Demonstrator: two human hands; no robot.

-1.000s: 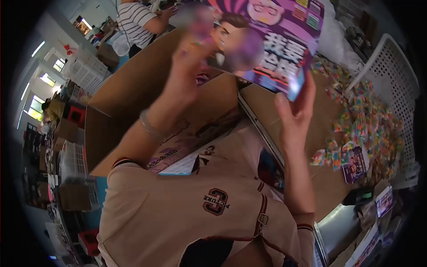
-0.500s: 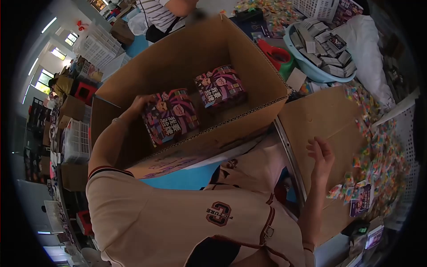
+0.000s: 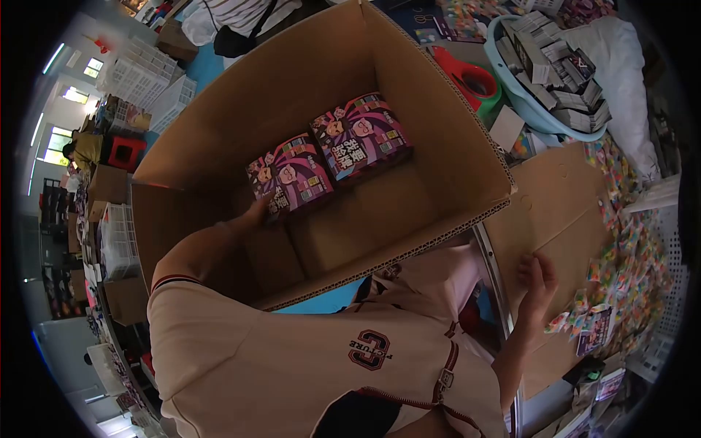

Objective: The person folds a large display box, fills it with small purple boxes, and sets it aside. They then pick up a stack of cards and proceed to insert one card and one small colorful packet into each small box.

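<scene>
Two purple printed boxes lie side by side inside a large open cardboard carton (image 3: 416, 212). My left hand (image 3: 255, 212) reaches into the carton and grips the near left corner of the left printed box (image 3: 290, 179); some of its fingers are hidden. Against that box's right side rests the other printed box (image 3: 361, 137), with no hand on it. My right hand (image 3: 537, 279) hovers to the right of the carton, over a flat cardboard sheet (image 3: 551, 197). Its fingers are loosely bent and apart, holding nothing.
A blue basin (image 3: 504, 73) full of card stacks stands beyond the carton's right side, near a red and green tape dispenser (image 3: 471, 84). Small colourful packets (image 3: 631, 270) are heaped at right. Another person (image 3: 252, 14) is behind the carton. White crates (image 3: 142, 73) stand at left.
The left box has gone deeper into the carton and now sits against the other box. My left hand has shifted to its near corner. My right hand appears slightly lower.
</scene>
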